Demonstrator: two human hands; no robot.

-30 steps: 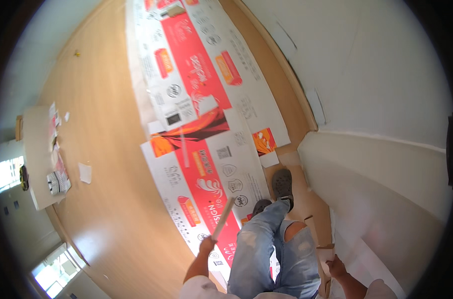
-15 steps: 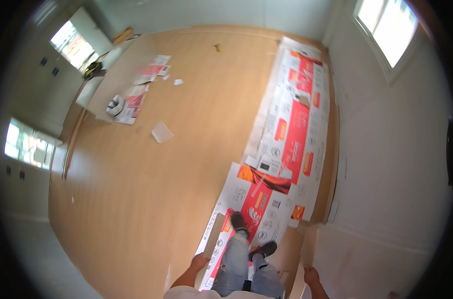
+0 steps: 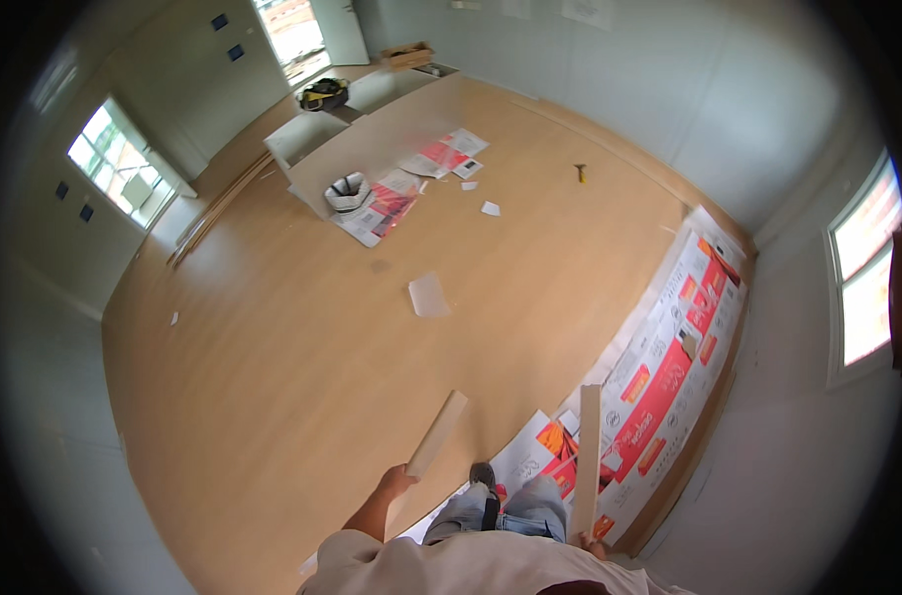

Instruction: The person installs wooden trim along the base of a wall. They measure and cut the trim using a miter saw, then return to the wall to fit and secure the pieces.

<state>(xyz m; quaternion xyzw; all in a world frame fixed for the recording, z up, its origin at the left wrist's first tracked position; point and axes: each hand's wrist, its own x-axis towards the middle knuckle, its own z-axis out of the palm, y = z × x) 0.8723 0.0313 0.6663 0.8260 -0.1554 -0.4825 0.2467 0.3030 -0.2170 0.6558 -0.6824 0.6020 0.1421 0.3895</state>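
Beige left strip (image 3: 437,434), lower centre of frame, grasped in left hand (image 3: 398,481); right strip (image 3: 589,451), right of lower centre, gripped near its lower end by right hand (image 3: 594,545). Strip count: two. Red-and-white printed sheeting (image 3: 659,397), lower right: lettering present, mostly too small to read.

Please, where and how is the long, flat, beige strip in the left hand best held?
Probably by its left long edge, from the left, as the left hand does: the long, flat, beige strip is narrow and slants up rightward past that hand.
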